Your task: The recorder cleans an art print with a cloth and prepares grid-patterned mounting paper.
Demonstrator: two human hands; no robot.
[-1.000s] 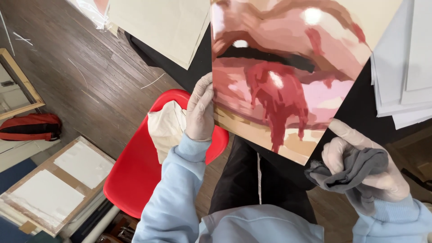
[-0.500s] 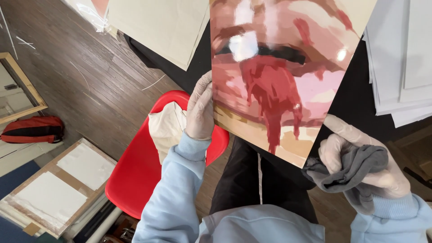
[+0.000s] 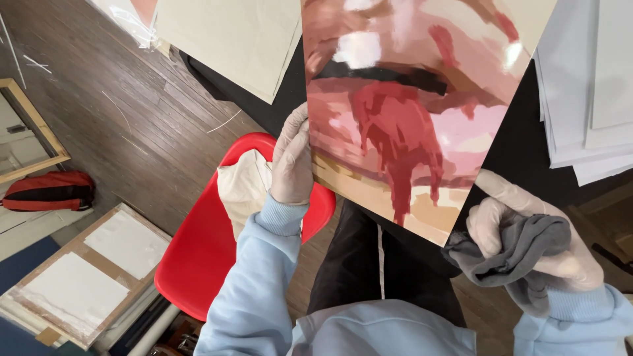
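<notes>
Glossy painted panel [image 3: 409, 112], covered in pink, red and tan shapes with a dark band across it, stands tilted in front of the person, its lower corner pointing down toward their lap. The gloved left hand [image 3: 292, 161] closes its grip on the panel's left edge, fingers wrapped round the rim. The gloved right hand [image 3: 534, 240] has its grip shut on a bunched grey cloth [image 3: 511, 254], just beside the panel's lower right edge, one finger stretched up toward that edge.

Behind the left hand sits a red plastic chair [image 3: 211, 250] with a crumpled cream cloth [image 3: 244, 188] lying in its seat. Blank cream canvases [image 3: 231, 39] lie on the black worktop [image 3: 521, 132] at upper left, and a stack of white sheets [image 3: 587, 86] lies at upper right. On the wooden floor [image 3: 99, 112] at lower left lie flat cardboard-backed boards with white rectangular faces [image 3: 79, 277], and further left a red bag [image 3: 49, 191].
</notes>
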